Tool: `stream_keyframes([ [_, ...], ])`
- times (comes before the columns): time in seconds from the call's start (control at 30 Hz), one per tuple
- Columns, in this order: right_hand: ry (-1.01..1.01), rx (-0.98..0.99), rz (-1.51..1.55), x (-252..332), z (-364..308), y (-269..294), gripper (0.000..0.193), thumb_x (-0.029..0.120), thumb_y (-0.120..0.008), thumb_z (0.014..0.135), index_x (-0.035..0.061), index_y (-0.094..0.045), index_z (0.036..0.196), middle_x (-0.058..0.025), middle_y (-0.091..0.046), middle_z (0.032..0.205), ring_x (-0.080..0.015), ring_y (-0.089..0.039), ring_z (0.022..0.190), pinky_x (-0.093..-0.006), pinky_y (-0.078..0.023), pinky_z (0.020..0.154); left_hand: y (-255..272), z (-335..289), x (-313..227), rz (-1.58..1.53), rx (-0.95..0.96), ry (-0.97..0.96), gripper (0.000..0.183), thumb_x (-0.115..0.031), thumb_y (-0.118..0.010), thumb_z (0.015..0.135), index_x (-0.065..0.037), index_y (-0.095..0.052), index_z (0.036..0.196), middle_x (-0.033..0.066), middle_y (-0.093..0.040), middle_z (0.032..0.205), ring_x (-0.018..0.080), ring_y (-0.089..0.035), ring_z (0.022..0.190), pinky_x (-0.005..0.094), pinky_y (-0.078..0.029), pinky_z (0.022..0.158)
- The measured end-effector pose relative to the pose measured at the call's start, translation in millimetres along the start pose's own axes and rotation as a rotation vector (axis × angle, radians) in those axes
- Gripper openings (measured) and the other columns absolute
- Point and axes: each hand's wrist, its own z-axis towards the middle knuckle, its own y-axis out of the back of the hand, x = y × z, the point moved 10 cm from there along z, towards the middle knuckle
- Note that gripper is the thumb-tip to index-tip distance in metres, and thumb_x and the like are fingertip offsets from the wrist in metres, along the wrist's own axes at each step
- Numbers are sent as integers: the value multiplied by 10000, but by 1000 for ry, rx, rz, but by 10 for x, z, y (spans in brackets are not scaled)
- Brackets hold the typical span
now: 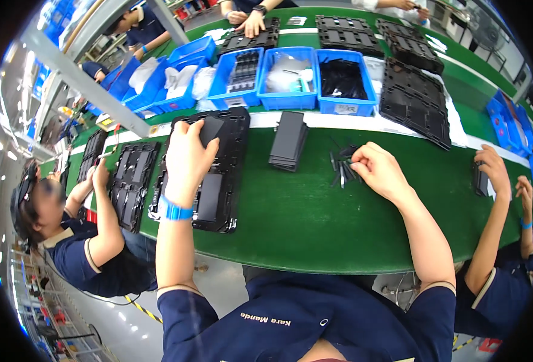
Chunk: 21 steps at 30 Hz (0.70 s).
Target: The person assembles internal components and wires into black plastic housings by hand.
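My left hand is over a black plastic tray, its thumb and fingers closed round the edge of a dark grey rectangular plate. Another dark plate lies lower in the same tray. My right hand has its fingers pinched at the right side of a loose pile of small black strips. Whatever is between those fingertips is too small to make out. Between my hands a stack of dark grey plates stands on the green table.
Blue bins line the far side, holding black strips, clear bags and black parts. More black trays lie beyond and at left. A metal post slants across the left. Co-workers sit on both sides and opposite.
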Motion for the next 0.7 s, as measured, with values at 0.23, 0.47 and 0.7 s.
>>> stream_keyframes([
  [0.23, -11, -8, 57, -30, 41, -35, 94, 95, -679, 809, 44, -605, 835, -63, -564, 781, -200, -590, 661, -336, -473, 627, -360, 151, 22, 90, 178, 45, 393, -342, -712, 781, -72, -671, 1063, 161, -600, 986, 328, -631, 922, 415, -521, 777],
  [0.47, -10, -23, 72, -52, 38, 3, 84, 92, -673, 812, 38, -615, 840, -66, -576, 793, -203, -595, 668, -334, -480, 634, -363, 117, -77, 172, 176, 12, 405, -469, -686, 794, -94, -714, 946, 120, -591, 984, 271, -619, 950, 399, -532, 743],
  [0.7, -20, 5, 50, -29, 15, 9, 100, 56, -670, 814, 11, -646, 900, -71, -577, 804, -178, -578, 676, -310, -478, 645, -312, -118, -50, 133, 124, -171, 415, -494, -667, 787, -140, -741, 992, 90, -602, 1130, 248, -575, 1032, 381, -517, 772],
])
